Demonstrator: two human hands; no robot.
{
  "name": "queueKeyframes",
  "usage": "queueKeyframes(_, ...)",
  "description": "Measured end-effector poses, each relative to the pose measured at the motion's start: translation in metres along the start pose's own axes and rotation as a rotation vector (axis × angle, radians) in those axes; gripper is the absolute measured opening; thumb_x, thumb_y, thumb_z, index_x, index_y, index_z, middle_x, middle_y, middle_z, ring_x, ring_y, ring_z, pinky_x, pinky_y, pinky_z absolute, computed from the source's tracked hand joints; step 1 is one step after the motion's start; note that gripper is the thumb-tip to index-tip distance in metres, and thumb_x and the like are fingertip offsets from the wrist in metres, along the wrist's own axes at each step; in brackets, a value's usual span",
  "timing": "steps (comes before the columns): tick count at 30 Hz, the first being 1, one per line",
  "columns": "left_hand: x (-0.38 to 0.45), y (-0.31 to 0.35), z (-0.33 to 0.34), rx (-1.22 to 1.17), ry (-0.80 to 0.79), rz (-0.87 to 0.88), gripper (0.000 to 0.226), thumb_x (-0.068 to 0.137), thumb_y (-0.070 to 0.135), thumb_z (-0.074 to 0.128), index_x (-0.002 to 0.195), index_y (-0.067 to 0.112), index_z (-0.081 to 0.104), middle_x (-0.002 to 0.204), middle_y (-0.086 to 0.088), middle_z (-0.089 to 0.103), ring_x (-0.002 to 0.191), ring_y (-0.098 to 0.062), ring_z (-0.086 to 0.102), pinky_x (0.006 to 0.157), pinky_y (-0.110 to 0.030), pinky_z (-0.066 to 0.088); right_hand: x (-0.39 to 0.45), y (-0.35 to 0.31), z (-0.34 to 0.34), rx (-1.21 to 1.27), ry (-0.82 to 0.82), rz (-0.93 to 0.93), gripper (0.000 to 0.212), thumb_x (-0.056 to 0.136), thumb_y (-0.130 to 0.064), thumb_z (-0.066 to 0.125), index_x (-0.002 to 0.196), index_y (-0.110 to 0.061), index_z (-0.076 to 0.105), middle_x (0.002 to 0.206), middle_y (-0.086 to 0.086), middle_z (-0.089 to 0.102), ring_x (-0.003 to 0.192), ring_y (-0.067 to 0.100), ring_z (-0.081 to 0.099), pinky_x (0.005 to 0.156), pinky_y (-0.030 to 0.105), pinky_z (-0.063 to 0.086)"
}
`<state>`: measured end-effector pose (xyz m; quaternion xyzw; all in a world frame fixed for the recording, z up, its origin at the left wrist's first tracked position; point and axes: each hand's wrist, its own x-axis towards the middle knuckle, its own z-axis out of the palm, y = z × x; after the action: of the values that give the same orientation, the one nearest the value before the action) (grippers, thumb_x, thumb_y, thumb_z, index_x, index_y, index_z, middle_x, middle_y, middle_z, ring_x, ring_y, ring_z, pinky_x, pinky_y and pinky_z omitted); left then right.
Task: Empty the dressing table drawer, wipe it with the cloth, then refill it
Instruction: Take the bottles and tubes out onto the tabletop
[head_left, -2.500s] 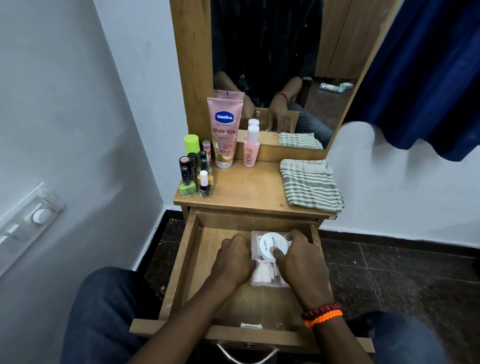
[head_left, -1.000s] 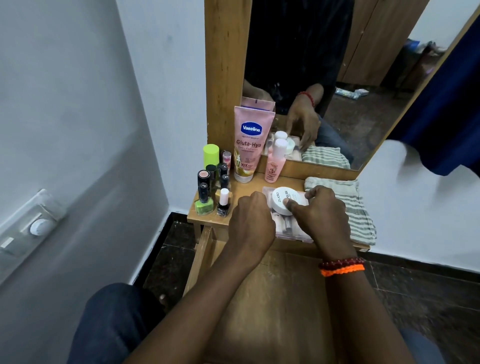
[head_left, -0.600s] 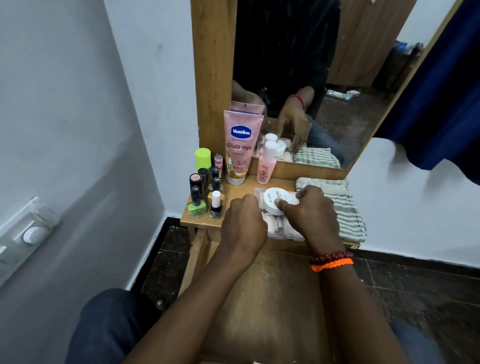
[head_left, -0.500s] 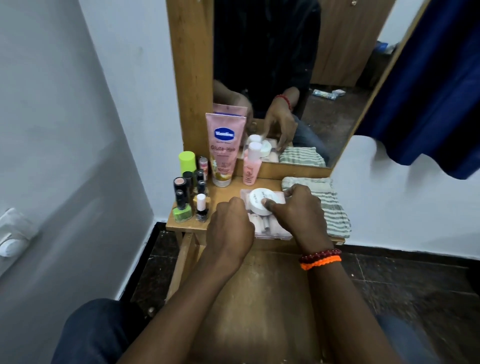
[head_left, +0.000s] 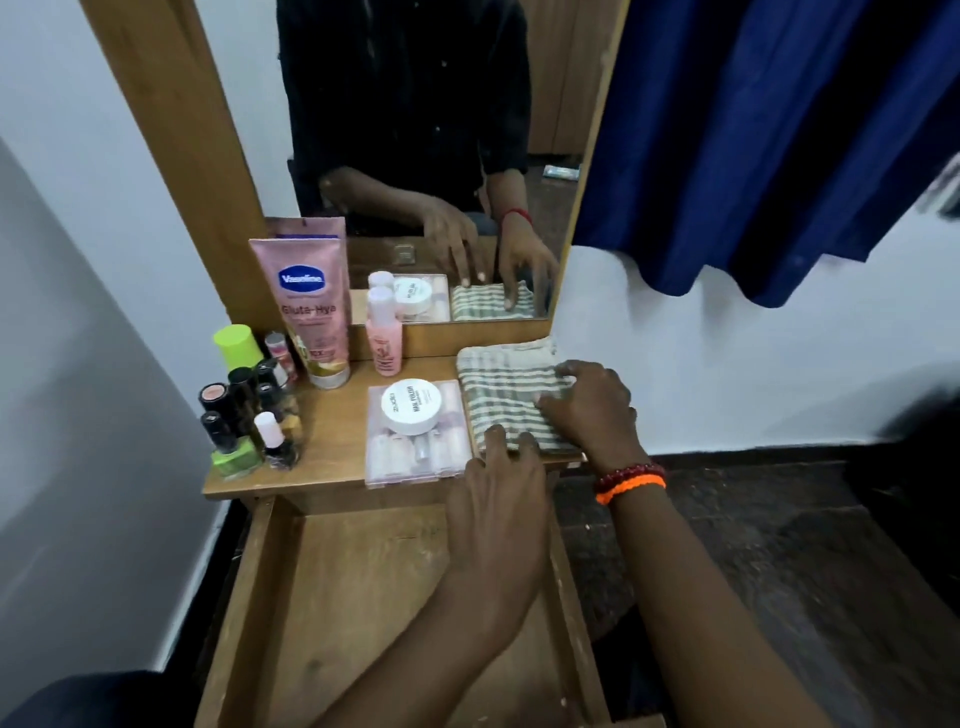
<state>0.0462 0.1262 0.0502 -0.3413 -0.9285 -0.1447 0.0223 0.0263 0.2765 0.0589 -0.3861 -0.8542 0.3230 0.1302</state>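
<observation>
Cloth (head_left: 511, 397): one, folded, striped, on desk (head_left: 337, 447) at right edge.
Drawer (head_left: 363, 597): one, pulled out, bare inside.
Case (head_left: 415, 452): one, clear, beside cloth; one white jar (head_left: 411, 406) on top.
Tube (head_left: 311, 306): one, pink, upright.
Left hand (head_left: 498, 499): fingers relaxed, tips touching cloth's near edge.
Right hand (head_left: 592, 410): fingers bent, pressing on cloth; whether grasping, cannot tell.
</observation>
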Motion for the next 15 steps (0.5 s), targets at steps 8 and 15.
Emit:
queueKeyframes(8,0.022,0.003,0.009,0.044,0.062,0.035,0.020,0.091,0.009,0.058,0.110,0.006,0.063,0.117,-0.014,0.054,0.078,-0.034,0.067,0.051,-0.035,0.040,0.014,0.018,-0.010,0.147,-0.071,0.033,0.058,0.083,-0.025,0.083,0.127,0.000,0.055,0.128,0.016,0.061,0.123,0.033,0.056,0.084,0.031,0.043)
queueKeyframes(15,0.015,-0.006,0.004,-0.027,0.109,0.083,0.025,0.088,0.010,0.062,0.113,0.010,0.061,0.121,-0.012,0.054,0.088,-0.033,0.065,0.053,-0.035,0.041,0.017,0.020,-0.003,0.121,-0.037,0.000,0.041,0.072,-0.028,0.084,0.097,0.001,0.068,0.093,0.018,0.072,0.092,0.033,0.070,0.077,0.044,0.059)
